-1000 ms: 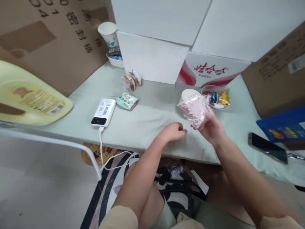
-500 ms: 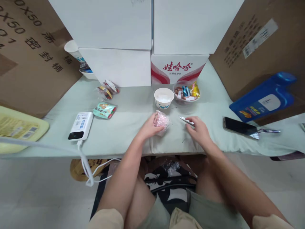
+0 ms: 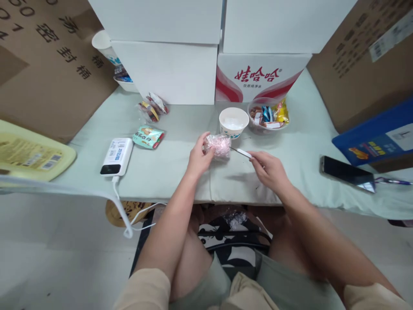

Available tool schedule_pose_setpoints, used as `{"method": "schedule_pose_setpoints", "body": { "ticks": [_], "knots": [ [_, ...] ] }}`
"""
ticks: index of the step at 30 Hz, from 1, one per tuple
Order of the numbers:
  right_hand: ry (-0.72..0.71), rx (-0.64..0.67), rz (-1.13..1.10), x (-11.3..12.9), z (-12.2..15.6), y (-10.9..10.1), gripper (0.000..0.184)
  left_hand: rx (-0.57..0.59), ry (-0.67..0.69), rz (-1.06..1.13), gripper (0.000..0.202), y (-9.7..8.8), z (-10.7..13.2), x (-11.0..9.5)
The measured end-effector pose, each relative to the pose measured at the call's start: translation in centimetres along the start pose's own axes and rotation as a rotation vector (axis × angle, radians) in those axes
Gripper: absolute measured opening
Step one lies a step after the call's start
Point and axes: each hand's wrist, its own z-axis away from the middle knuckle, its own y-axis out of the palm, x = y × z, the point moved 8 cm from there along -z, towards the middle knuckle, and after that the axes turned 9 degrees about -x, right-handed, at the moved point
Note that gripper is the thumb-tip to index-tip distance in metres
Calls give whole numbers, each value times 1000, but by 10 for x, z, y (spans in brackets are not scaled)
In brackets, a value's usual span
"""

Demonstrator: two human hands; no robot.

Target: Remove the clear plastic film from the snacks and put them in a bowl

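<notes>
Pink bundle [image 3: 220, 145] in the left hand [image 3: 199, 158], slim tool [image 3: 244, 153] in the right hand [image 3: 269, 171].
The left hand curls round the bundle's left end, thumb in front; the right pinches the tool's white handle, the thin dark tip at the bundle's right side. Whether it pierces the clear wrap, I cannot tell. The bundle is just in front of the paper cup [image 3: 234, 123], over the table [image 3: 167, 181]; whether it rests there is unclear. Right of the cup stands 1 clear bowl [image 3: 258, 128] of snacks [image 3: 267, 114], before the red-lettered box [image 3: 258, 82]. Farther left, 1 power bank [image 3: 116, 157] lies near 1 green packet [image 3: 148, 137]; at far right, 1 phone [image 3: 346, 173] lies near a blue bottle [image 3: 380, 134].
</notes>
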Motion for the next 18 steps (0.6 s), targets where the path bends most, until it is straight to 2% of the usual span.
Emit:
{"method": "schedule_pose_setpoints", "body": {
  "ticks": [2,4,6,8,12,16,18],
  "knots": [
    [-36,25,-3,19,-9,14,42,43,-13,11,77,3,1,1],
    [-55,57,34,28,-17,25,43,102,-23,21,90,7,3,1],
    [-68,97,94,24,-22,33,43,146,-43,34,95,10,4,2],
    [-63,147,166,10,-21,33,42,150,-81,46,94,10,4,5],
    [22,205,345,-38,-8,14,39,108,-88,-72,86,2,2,9],
    [163,68,512,-71,-1,-20,42,-86,123,-407,70,-18,-3,-10],
    [206,37,558,-75,-2,-25,44,-151,197,-488,55,-25,-4,-19]
  ]
}}
